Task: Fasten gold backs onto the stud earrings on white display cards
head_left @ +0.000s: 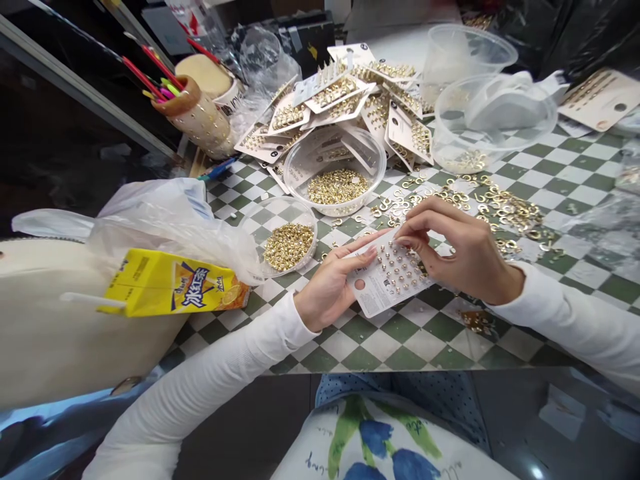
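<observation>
A white card (371, 299) with rows of small studs is tilted above the checkered table. My left hand (334, 283) holds it by its left side, thumb on top and fingers beneath. At the card's upper edge, my right hand (453, 250) has thumb and index finger pinched together; whatever is between them is too small to make out. Behind the left hand lies a shallow lid (289, 248) of small gold pieces. A clear round tub (337, 188) with more gold pieces stands beyond it. Loose gold hook-shaped pieces (513, 210) are scattered behind the right hand.
Carded jewellery (333, 93) is piled at the back. Clear containers (495, 120) stand at the back right. A pen holder (195, 117) is at the back left. A yellow drink carton (170, 283) and a plastic bag (165, 220) lie left. The checkered table's (360, 360) front edge is near my lap.
</observation>
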A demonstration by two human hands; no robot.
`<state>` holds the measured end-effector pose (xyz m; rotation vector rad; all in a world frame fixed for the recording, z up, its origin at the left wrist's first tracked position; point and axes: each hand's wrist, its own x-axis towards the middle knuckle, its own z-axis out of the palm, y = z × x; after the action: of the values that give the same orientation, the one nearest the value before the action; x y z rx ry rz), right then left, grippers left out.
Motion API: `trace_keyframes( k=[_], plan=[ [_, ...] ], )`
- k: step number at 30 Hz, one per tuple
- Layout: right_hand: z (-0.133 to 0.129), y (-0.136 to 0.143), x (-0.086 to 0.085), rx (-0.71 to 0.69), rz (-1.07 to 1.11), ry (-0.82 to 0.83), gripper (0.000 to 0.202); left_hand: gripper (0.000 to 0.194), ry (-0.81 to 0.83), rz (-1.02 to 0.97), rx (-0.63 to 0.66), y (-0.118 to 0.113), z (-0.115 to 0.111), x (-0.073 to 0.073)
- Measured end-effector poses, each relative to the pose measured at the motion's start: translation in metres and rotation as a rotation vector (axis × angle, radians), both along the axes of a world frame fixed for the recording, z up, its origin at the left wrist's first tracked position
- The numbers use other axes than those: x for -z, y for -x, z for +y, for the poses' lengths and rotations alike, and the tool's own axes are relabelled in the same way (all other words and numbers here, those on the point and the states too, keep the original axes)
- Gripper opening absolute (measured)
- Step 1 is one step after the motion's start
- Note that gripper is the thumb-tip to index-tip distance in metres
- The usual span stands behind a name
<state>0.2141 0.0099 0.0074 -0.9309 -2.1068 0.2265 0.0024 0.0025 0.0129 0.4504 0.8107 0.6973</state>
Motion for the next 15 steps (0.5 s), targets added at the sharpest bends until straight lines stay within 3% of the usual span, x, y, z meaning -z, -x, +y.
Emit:
trace_keyframes(
  k=[10, 15],
  plan=[
    [0.005, -0.012, -0.019, -0.111, -0.033, 0.137, 0.012, 0.033, -0.038, -0.015, 0.05, 0.0, 0.002, 0.002],
    [0.007, -0.019, -0.025, -0.091, -0.051, 0.124, 0.015, 0.033, -0.029, 0.012, 0.04, 0.0, 0.003, 0.001]
  ],
)
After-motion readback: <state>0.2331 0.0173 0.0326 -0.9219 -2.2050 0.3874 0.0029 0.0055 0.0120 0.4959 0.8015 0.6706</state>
